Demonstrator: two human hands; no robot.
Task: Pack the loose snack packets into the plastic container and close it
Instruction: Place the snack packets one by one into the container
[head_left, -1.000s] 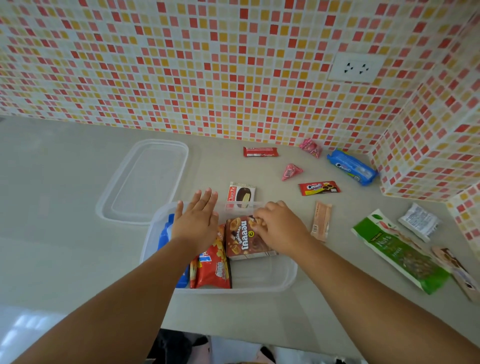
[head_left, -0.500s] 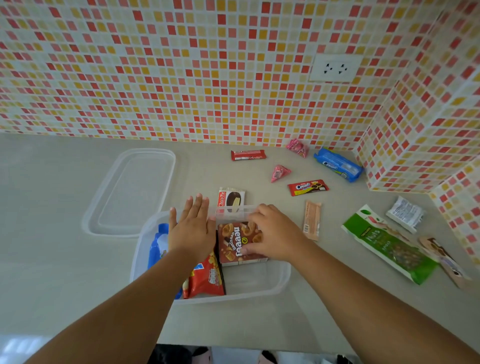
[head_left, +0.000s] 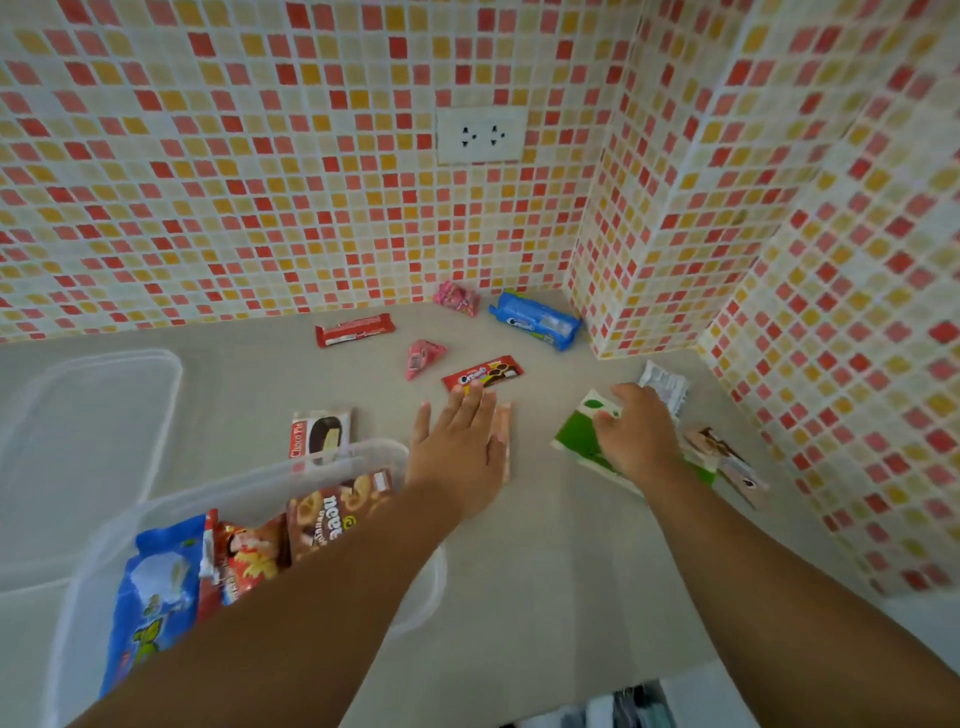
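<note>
The clear plastic container (head_left: 363, 457) stands open at lower left. It holds a blue packet (head_left: 156, 597), a red packet (head_left: 244, 561) and a brown biscuit box (head_left: 332, 514). My left hand (head_left: 457, 447) lies flat, fingers apart, over a tan wafer packet (head_left: 505, 431) right of the container. My right hand (head_left: 634, 431) curls its fingers over the far end of the green nuts packet (head_left: 576, 441), which still rests on the counter. A Choco Pie packet (head_left: 319, 434) lies just behind the container.
The clear lid (head_left: 88, 415) lies at the left. Loose on the counter are a red bar (head_left: 356, 330), two pink packets (head_left: 457, 299) (head_left: 423, 356), a blue Oreo pack (head_left: 535, 319), a red Oreo packet (head_left: 483, 373), a white sachet (head_left: 662, 384) and a brown packet (head_left: 727, 462). Tiled walls close off the back and right.
Both hands have left the container. The left moved right onto the tan wafer packet, the right onto the green nuts packet. The brown biscuit box stays in the container.
</note>
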